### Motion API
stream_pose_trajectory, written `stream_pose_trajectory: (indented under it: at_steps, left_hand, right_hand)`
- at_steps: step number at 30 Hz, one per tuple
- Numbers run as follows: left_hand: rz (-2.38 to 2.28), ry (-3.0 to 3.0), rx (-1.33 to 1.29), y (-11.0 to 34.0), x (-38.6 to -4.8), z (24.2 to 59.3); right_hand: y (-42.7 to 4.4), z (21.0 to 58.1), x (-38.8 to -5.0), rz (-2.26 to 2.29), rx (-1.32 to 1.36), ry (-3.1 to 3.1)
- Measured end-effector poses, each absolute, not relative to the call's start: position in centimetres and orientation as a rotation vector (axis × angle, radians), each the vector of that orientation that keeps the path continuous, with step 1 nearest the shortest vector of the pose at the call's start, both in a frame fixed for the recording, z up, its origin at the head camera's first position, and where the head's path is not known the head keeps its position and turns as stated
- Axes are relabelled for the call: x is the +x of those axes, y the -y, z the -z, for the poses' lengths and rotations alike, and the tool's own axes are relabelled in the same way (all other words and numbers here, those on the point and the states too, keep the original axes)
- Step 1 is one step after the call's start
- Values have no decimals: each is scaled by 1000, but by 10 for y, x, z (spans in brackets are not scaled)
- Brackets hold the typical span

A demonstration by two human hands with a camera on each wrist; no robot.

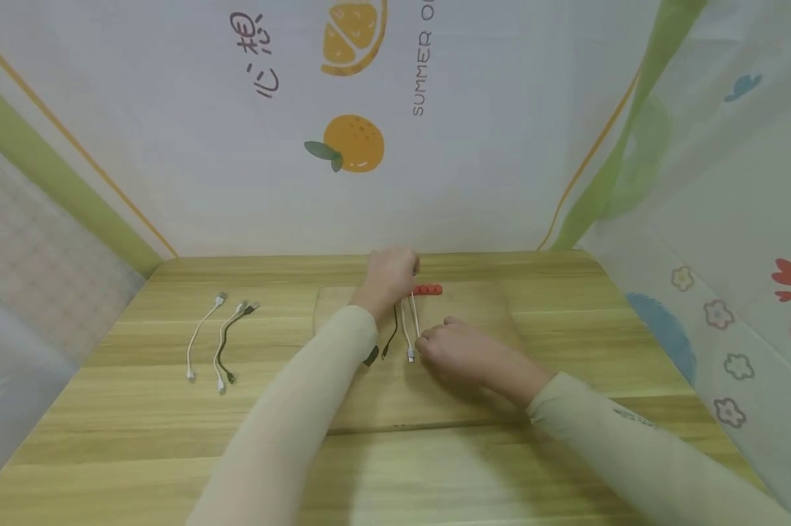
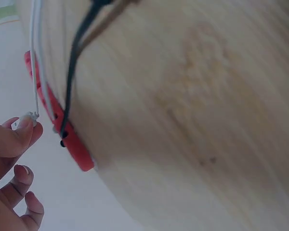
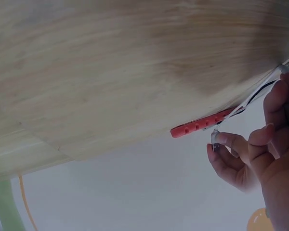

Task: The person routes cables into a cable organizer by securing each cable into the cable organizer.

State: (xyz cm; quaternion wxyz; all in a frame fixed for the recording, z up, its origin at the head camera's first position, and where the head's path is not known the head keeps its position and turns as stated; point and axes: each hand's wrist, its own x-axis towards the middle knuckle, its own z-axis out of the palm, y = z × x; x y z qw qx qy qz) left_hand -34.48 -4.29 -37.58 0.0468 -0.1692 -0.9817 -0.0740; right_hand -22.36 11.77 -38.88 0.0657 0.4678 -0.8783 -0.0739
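Between left fingers [image 2: 10, 142] and right fingers [image 3: 275, 100]: white cable [image 1: 415, 314].

A white cloth [image 1: 487, 161] is hung at twelve o'clock, printed with an orange slice [image 1: 352, 29] and, toward eleven, a whole orange [image 1: 354, 146]. Red hearts [image 1: 789, 272] are shown at three o'clock beside outlined flowers [image 1: 719, 315], and a blue butterfly [image 1: 742, 88] at two. A wood-grain tabletop [image 1: 408, 475] is seen toward six.

Straight white cable [image 1: 415, 315] (both ends held) crosses red slotted strip [image 1: 429, 289].
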Motion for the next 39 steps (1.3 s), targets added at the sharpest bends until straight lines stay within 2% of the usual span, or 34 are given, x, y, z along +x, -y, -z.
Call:
stream_pose_trajectory:
  at_steps: [19,39]
  left_hand:
    - [-67,2975,-606,34,-354,386]
    - [-47,2973,-712,33,-355,383]
  right_hand:
    - [-112,380,-225,134,1405,2771]
    - [-84,376,-210,546,1352,2800]
